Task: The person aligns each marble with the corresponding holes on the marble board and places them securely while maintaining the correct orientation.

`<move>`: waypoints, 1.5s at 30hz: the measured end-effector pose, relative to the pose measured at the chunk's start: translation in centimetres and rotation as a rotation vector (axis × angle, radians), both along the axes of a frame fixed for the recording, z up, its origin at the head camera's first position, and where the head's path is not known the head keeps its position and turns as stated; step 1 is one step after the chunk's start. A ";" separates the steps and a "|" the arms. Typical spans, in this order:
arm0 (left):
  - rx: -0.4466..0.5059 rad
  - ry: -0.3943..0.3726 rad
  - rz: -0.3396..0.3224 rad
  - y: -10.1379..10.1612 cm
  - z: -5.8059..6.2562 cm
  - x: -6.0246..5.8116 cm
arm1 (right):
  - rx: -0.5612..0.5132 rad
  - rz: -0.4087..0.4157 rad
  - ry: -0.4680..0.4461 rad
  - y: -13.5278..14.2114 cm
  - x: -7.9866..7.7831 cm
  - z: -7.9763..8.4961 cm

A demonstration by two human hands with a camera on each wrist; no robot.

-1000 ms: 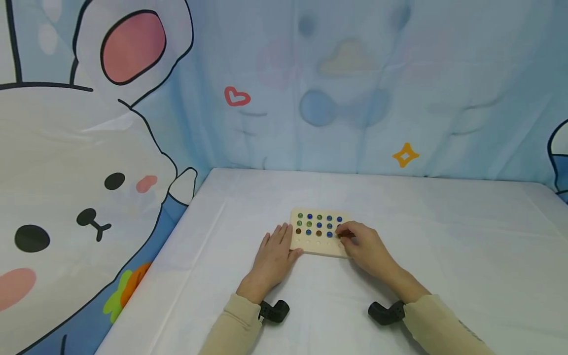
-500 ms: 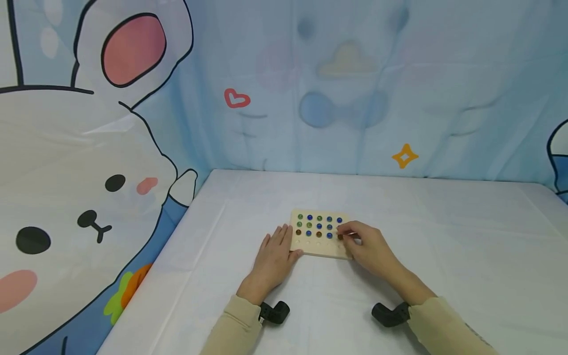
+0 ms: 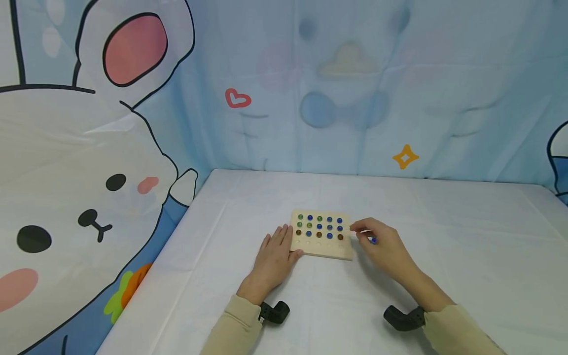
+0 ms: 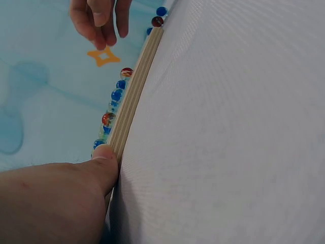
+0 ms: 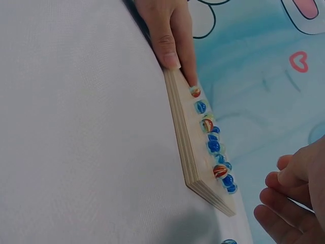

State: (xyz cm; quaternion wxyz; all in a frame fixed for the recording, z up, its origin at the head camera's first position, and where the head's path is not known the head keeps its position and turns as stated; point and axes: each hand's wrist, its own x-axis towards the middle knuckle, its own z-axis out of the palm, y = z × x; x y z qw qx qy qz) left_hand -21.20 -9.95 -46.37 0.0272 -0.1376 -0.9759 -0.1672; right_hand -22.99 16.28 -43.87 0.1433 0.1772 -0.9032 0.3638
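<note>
A pale wooden board [image 3: 328,252] lies on the white table with glass marbles [image 5: 214,146] in its three back rows, blue, green and reddish-brown. Bare dimples show in its front row. My left hand [image 3: 274,261] rests against the board's left end, fingers straight, its thumb [image 4: 105,154] pressing the front edge. Just right of the board is my right hand [image 3: 385,246], thumb and forefinger loosely bent, with no marble visible at the fingertips. A loose blue marble [image 3: 373,240] shows through the gap between that thumb and fingers.
Past the board's right end, the left wrist view shows a dark red marble [image 4: 157,21] and another blue marble [image 4: 161,11]. The white cloth [image 3: 488,256] covers the table, which meets a printed curtain [image 3: 275,138] behind and a cartoon rabbit panel [image 3: 66,162] at left.
My right hand has moved right, off the board's right column, uncovering a reddish-brown marble in the third row and the loose blue marble. My left hand has stayed put.
</note>
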 end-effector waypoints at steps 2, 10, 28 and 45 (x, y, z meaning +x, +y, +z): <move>0.000 -0.003 -0.001 0.0 0.0 0.0 | -0.005 -0.008 0.021 0.3 0.1 0.1; -0.008 0.015 -0.009 -0.1 0.0 0.0 | -0.010 -0.043 0.035 1.7 0.5 0.3; -0.009 -0.003 0.007 0.0 -0.1 -0.1 | 0.008 -0.105 0.076 4.2 1.5 -0.8; -0.002 -0.001 0.002 0.0 -0.2 -0.1 | 0.013 -0.124 0.022 4.7 2.0 -1.7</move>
